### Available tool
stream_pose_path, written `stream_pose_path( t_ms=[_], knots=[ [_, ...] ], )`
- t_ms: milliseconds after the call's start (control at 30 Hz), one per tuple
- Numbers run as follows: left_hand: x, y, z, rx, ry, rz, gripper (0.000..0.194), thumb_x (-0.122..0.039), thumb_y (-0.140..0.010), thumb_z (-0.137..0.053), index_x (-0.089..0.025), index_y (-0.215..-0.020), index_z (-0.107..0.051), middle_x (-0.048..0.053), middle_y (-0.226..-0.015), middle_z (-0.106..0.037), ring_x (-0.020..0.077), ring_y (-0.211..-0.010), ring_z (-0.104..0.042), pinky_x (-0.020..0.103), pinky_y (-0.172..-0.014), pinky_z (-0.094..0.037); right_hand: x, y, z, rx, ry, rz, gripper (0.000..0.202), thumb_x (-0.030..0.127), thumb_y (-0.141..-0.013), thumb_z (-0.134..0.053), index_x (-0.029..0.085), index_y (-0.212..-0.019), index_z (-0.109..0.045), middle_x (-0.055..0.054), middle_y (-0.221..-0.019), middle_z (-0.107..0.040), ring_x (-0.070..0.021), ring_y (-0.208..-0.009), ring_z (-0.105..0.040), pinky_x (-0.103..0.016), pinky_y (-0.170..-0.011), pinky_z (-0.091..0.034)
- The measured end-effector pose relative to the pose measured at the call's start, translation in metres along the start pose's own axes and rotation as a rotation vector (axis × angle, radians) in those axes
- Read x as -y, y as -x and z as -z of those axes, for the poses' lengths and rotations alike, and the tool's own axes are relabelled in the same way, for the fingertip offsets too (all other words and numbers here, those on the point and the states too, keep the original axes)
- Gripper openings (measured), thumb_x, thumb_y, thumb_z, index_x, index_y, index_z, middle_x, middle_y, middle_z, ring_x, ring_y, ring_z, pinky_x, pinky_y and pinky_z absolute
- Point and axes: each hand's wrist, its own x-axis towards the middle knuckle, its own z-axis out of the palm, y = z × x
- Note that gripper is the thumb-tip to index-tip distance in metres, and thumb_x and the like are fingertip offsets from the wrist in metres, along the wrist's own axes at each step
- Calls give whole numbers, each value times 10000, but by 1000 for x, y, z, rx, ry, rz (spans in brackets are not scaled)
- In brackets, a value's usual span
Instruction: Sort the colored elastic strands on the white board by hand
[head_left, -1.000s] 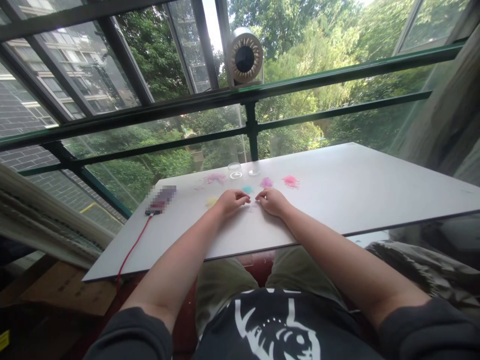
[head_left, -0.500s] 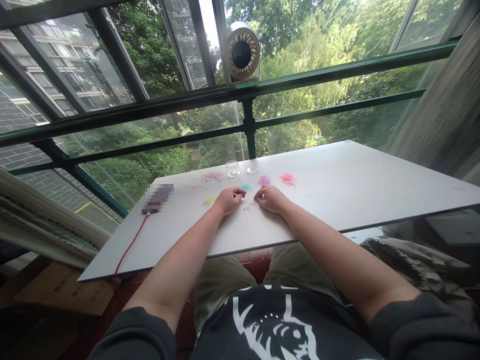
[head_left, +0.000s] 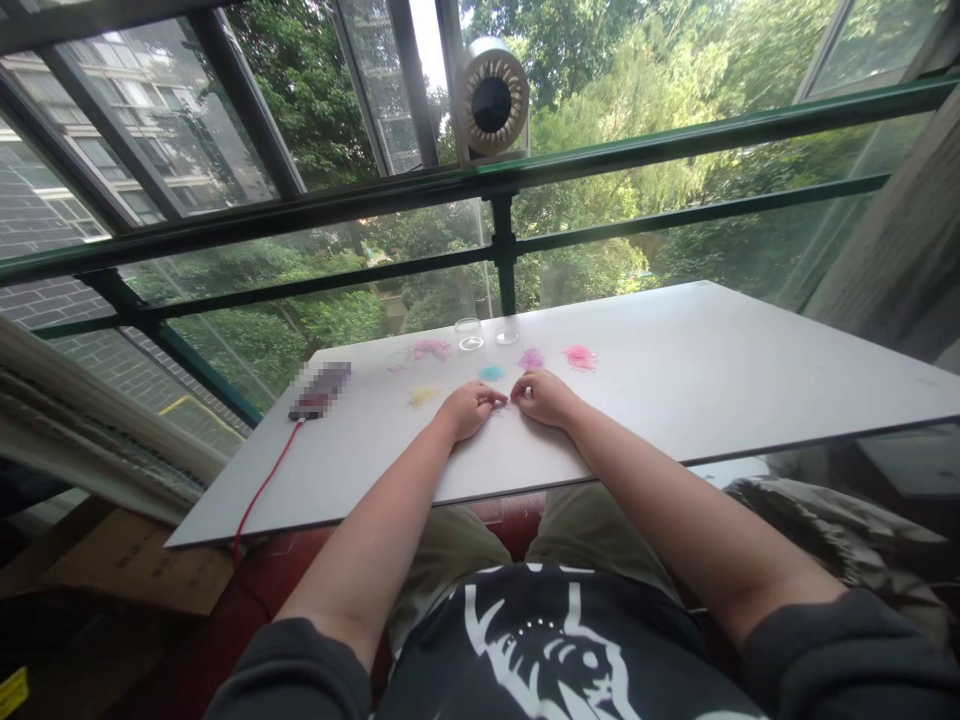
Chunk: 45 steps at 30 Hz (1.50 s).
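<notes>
My left hand [head_left: 471,409] rests low over the white table [head_left: 645,380], fingers drawn together toward the right. Its fingertips are close to those of my right hand [head_left: 549,399], which is curled with the thumb and fingers pinched. Whatever is between the fingers is too small to make out. A few small pinkish bits [head_left: 498,410] lie under the left fingertips, partly hidden. Just beyond the hands are small loose piles of thin pieces: a turquoise pile [head_left: 491,373], a purple pile [head_left: 531,358] and a coral-pink pile [head_left: 580,357]. A yellow pile [head_left: 424,396] lies left of my left hand.
A pink-purple pile [head_left: 430,349] is spread farther back left. Two clear round containers [head_left: 470,343] stand near the back edge. At the left, a blurred-out device [head_left: 322,390] has a red cable [head_left: 266,485] over the edge. A green railing [head_left: 637,155] runs behind.
My left hand has moved right and slightly nearer me, closing the gap to my right hand and covering more of the pinkish bits. The turquoise pile shows more fully.
</notes>
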Motion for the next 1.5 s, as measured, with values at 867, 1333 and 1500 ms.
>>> stream_pose_path(
  t_ms=[867,1333,1500],
  knots=[
    [-9,7,2,-91,69,-26,242,-367,-735,-568,-175,-842,-669,21,-778,-686,115,-652,-580,216,-646,-459,10,-1,-6,-42,-86,-33,130,140,-749,-504,156,-762,-633,-28,-737,-630,-118,-669,-519,-225,-666,-381],
    [-9,5,3,-153,62,-12,185,-296,-744,-535,-169,-753,-670,12,-741,-682,118,-672,-582,212,-668,-444,14,1,-11,-113,-67,17,159,92,-736,-454,156,-767,-597,-49,-788,-606,-152,-762,-515,-257,-730,-388],
    [-9,6,3,-155,71,-11,184,-295,-746,-542,-165,-758,-673,10,-746,-686,110,-652,-575,205,-647,-436,12,1,-10,-118,-139,-3,170,93,-717,-453,151,-778,-601,-41,-783,-620,-142,-735,-531,-248,-705,-401]
  ],
)
